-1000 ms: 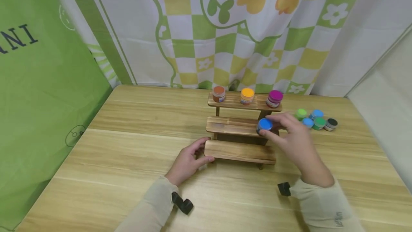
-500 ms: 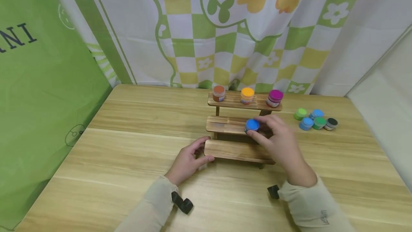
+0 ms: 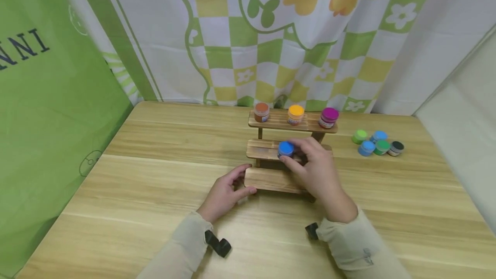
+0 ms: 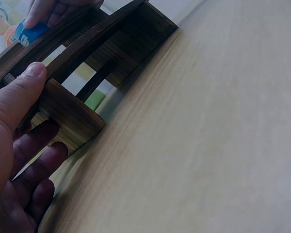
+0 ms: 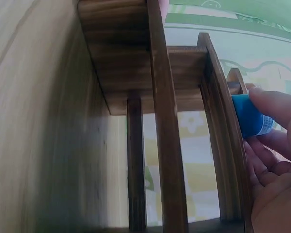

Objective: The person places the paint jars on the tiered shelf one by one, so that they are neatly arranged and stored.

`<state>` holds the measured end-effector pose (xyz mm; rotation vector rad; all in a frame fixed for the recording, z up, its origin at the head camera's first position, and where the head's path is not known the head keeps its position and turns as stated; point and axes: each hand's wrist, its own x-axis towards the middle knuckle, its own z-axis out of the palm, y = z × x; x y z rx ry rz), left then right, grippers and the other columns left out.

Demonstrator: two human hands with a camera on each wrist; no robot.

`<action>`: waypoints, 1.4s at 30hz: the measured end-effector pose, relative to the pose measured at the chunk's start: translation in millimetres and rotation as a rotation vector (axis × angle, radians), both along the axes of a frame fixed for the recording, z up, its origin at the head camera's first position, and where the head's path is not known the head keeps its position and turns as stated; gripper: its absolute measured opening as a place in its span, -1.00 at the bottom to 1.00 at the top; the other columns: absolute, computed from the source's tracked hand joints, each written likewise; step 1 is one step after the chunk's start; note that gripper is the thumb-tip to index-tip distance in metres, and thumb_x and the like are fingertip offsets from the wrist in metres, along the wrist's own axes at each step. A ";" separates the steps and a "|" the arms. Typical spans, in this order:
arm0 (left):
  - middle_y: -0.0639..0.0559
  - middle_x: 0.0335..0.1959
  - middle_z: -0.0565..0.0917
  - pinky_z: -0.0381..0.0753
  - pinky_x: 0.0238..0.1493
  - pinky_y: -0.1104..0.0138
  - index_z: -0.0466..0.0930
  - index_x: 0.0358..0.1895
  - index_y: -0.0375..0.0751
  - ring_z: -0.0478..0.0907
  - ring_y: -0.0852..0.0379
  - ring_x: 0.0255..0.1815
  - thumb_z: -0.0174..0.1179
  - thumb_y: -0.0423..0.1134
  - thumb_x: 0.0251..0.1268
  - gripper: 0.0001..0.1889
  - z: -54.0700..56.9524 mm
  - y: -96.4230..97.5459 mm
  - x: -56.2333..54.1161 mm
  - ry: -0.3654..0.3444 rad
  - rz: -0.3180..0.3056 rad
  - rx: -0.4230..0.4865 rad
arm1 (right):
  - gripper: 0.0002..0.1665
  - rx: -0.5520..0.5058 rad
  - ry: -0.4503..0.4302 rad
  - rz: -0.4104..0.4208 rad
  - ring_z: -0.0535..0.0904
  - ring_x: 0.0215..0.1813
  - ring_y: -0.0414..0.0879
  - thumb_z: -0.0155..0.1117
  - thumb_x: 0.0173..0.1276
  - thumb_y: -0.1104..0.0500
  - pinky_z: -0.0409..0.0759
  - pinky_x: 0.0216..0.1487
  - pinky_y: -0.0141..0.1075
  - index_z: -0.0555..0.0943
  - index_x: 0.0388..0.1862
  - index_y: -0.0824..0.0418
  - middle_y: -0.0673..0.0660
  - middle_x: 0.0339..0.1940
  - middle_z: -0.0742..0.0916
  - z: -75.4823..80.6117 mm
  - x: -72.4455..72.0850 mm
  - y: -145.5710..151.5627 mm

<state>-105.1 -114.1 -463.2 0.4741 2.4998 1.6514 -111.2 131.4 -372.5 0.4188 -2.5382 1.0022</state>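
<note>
A three-step wooden display rack (image 3: 269, 179) stands on the table. My left hand (image 3: 224, 193) grips the left end of its lowest shelf. In the left wrist view, the thumb (image 4: 26, 90) lies over the shelf edge and the fingers curl by the side panel. My right hand (image 3: 318, 170) pinches a small blue paint jar (image 3: 286, 149), lid up, at the middle shelf, left of its centre. The right wrist view has the jar (image 5: 250, 115) right against that shelf's front edge; whether its base fully rests there I cannot tell.
Along the top shelf sit a brown jar (image 3: 261, 112), an orange jar (image 3: 296, 114) and a purple jar (image 3: 329, 117). Several loose jars, including a black one (image 3: 396, 148) and a dark green one (image 3: 382, 147), cluster right of the rack. A patterned curtain (image 3: 217, 51) hangs behind.
My right hand has carried the blue jar leftward along the middle shelf, from its right end to left of the centre. The left hand keeps its hold on the rack.
</note>
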 end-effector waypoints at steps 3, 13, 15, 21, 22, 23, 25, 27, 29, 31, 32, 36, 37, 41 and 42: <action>0.09 0.01 0.71 0.54 0.04 0.20 0.46 0.39 -0.02 0.57 0.15 -0.07 0.44 -0.07 0.20 -0.33 -0.3 -0.4 0.1 0.001 0.000 -0.001 | -0.50 0.003 -0.003 0.006 0.65 -0.11 0.02 0.55 0.23 0.16 0.62 -0.09 -0.09 0.66 0.11 0.31 0.18 -0.10 0.68 0.7 -1.3 -6.0; 0.10 0.01 0.72 0.53 0.06 0.18 0.46 0.40 -0.01 0.57 0.15 -0.05 0.44 -0.08 0.20 -0.33 -2.2 -0.3 -1.0 -0.007 -0.006 0.020 | -0.49 -0.044 -0.037 0.018 0.67 -0.10 0.02 0.58 0.18 0.13 0.62 -0.07 -0.10 0.68 0.08 0.29 0.17 -0.12 0.70 3.9 -5.5 -28.2; 0.10 0.01 0.72 0.53 0.07 0.17 0.46 0.39 -0.01 0.57 0.15 -0.04 0.44 -0.09 0.21 -0.34 -2.9 -0.4 -1.2 -0.004 -0.008 0.025 | -0.48 -0.047 -0.043 0.011 0.68 -0.10 0.03 0.59 0.17 0.13 0.62 -0.06 -0.09 0.68 0.09 0.29 0.17 -0.12 0.71 4.4 -6.6 -32.2; 0.09 0.00 0.72 0.53 0.07 0.17 0.45 0.40 -0.02 0.58 0.14 -0.04 0.43 -0.08 0.23 -0.34 -2.8 -0.9 -0.1 0.008 -0.012 0.031 | -0.49 -0.071 -0.069 -0.002 0.69 -0.10 0.01 0.59 0.17 0.13 0.64 -0.05 -0.11 0.68 0.08 0.28 0.16 -0.11 0.71 5.1 -9.0 -40.9; 0.09 -0.01 0.72 0.53 0.07 0.17 0.45 0.40 -0.02 0.57 0.14 -0.04 0.43 -0.08 0.23 -0.34 -3.0 -0.9 -0.2 0.008 -0.011 0.029 | -0.49 -0.075 -0.074 -0.003 0.68 -0.10 0.01 0.59 0.17 0.14 0.64 -0.05 -0.11 0.68 0.08 0.27 0.16 -0.11 0.71 5.1 -9.2 -42.1; 0.10 -0.02 0.72 0.53 0.08 0.16 0.45 0.40 -0.01 0.57 0.15 -0.04 0.43 -0.08 0.23 -0.34 -3.0 -1.0 -0.1 0.009 -0.011 0.028 | -0.49 -0.076 -0.075 -0.003 0.68 -0.11 0.01 0.59 0.17 0.14 0.64 -0.05 -0.12 0.68 0.08 0.27 0.16 -0.11 0.71 5.1 -9.5 -43.1; 0.10 -0.02 0.72 0.53 0.08 0.16 0.45 0.40 0.00 0.57 0.15 -0.04 0.43 -0.07 0.23 -0.35 -3.2 -1.1 0.1 0.008 -0.009 0.025 | -0.50 -0.080 -0.074 -0.002 0.68 -0.11 0.01 0.59 0.17 0.14 0.64 -0.06 -0.12 0.68 0.08 0.27 0.15 -0.11 0.71 5.3 -10.0 -45.1; 0.09 -0.03 0.71 0.52 0.09 0.14 0.46 0.40 0.02 0.56 0.14 -0.03 0.43 -0.06 0.23 -0.35 -2.7 -1.3 0.3 0.007 -0.005 0.023 | -0.50 -0.087 -0.071 0.001 0.68 -0.12 0.00 0.59 0.18 0.15 0.64 -0.06 -0.13 0.68 0.07 0.27 0.15 -0.11 0.72 5.5 -10.6 -47.1; 0.08 -0.02 0.70 0.52 0.09 0.12 0.46 0.40 0.04 0.56 0.14 -0.03 0.43 -0.05 0.23 -0.34 -1.8 -1.0 0.6 0.002 -0.002 0.020 | -0.51 -0.090 -0.068 0.001 0.68 -0.13 0.00 0.58 0.18 0.15 0.64 -0.06 -0.13 0.68 0.07 0.27 0.15 -0.11 0.72 5.2 -11.3 -48.7; 0.07 -0.01 0.69 0.52 0.10 0.11 0.46 0.40 0.06 0.55 0.13 -0.03 0.43 -0.03 0.22 -0.34 -1.3 -0.9 0.7 -0.002 0.002 0.015 | -0.51 -0.096 -0.074 -0.001 0.68 -0.12 -0.01 0.58 0.19 0.14 0.65 -0.05 -0.13 0.68 0.07 0.27 0.15 -0.10 0.72 5.0 -12.1 -50.5; 0.06 0.00 0.68 0.52 0.10 0.11 0.46 0.41 0.07 0.54 0.13 -0.03 0.43 -0.02 0.22 -0.34 -1.2 -0.8 0.7 -0.003 0.004 0.011 | -0.51 -0.096 -0.079 -0.003 0.68 -0.12 -0.01 0.58 0.19 0.14 0.65 -0.04 -0.13 0.68 0.07 0.27 0.15 -0.10 0.72 5.0 -12.4 -51.5; 0.05 0.02 0.67 0.51 0.13 0.10 0.46 0.40 0.07 0.54 0.13 -0.02 0.43 -0.02 0.22 -0.34 -1.4 -1.0 0.8 -0.006 0.011 0.005 | -0.52 -0.096 -0.102 -0.016 0.68 -0.10 -0.01 0.56 0.21 0.12 0.65 -0.03 -0.13 0.68 0.08 0.25 0.14 -0.09 0.72 5.1 -12.8 -54.9; 0.06 0.02 0.67 0.51 0.13 0.10 0.46 0.40 0.07 0.54 0.13 -0.01 0.43 -0.03 0.22 -0.34 -1.4 -1.0 0.8 -0.006 0.010 0.007 | -0.52 -0.095 -0.105 -0.020 0.68 -0.10 -0.01 0.56 0.21 0.12 0.65 -0.03 -0.13 0.68 0.08 0.25 0.14 -0.09 0.72 5.2 -12.6 -55.5; 0.08 0.02 0.69 0.50 0.15 0.10 0.46 0.40 0.06 0.55 0.13 0.01 0.43 -0.04 0.22 -0.34 -2.4 -0.9 0.7 -0.006 0.007 0.013 | -0.52 -0.093 -0.101 -0.024 0.68 -0.10 -0.01 0.56 0.22 0.12 0.64 -0.04 -0.13 0.68 0.09 0.25 0.14 -0.10 0.71 5.3 -12.1 -56.5; 0.08 0.02 0.69 0.50 0.15 0.09 0.46 0.40 0.05 0.56 0.13 0.02 0.43 -0.04 0.22 -0.34 -2.1 -0.7 0.8 -0.008 0.006 0.015 | -0.52 -0.090 -0.098 -0.023 0.68 -0.11 -0.01 0.56 0.22 0.12 0.64 -0.04 -0.13 0.68 0.09 0.25 0.14 -0.11 0.71 5.3 -11.9 -56.4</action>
